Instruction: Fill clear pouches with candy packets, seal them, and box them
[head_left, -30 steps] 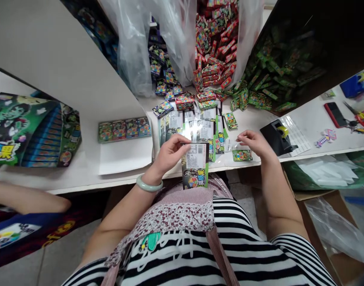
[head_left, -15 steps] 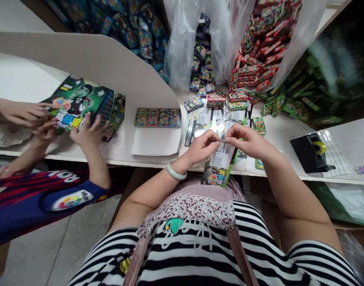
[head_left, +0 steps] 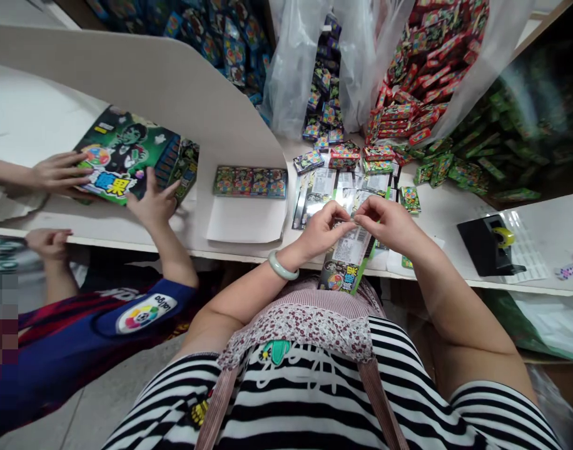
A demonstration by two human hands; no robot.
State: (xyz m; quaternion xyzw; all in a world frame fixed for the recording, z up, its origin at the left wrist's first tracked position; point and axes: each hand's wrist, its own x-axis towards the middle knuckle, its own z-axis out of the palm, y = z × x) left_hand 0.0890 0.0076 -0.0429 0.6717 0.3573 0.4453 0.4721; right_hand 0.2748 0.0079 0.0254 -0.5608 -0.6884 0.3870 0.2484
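Observation:
Both my hands meet at the top edge of a flat clear packet (head_left: 349, 259) with a white barcode label and a green printed bottom, held over the table's front edge. My left hand (head_left: 321, 231), with a pale green bangle on the wrist, pinches the packet's top left. My right hand (head_left: 385, 224) pinches the top right beside it. Behind my hands lie several more flat packets (head_left: 324, 187) on the white table (head_left: 446, 215).
Small candy boxes lie heaped at the back: blue (head_left: 324, 100), red (head_left: 408, 75) and green (head_left: 474, 162). A row of boxes (head_left: 249, 182) sits on a white sheet. A black tape dispenser (head_left: 490, 244) stands right. A person's hands (head_left: 152, 203) hold a green display box (head_left: 127, 156) at left.
My right hand came from the table to the packet's top, joining my left. The view swung left, and the neighbouring person's hands came in and settled on the green display box.

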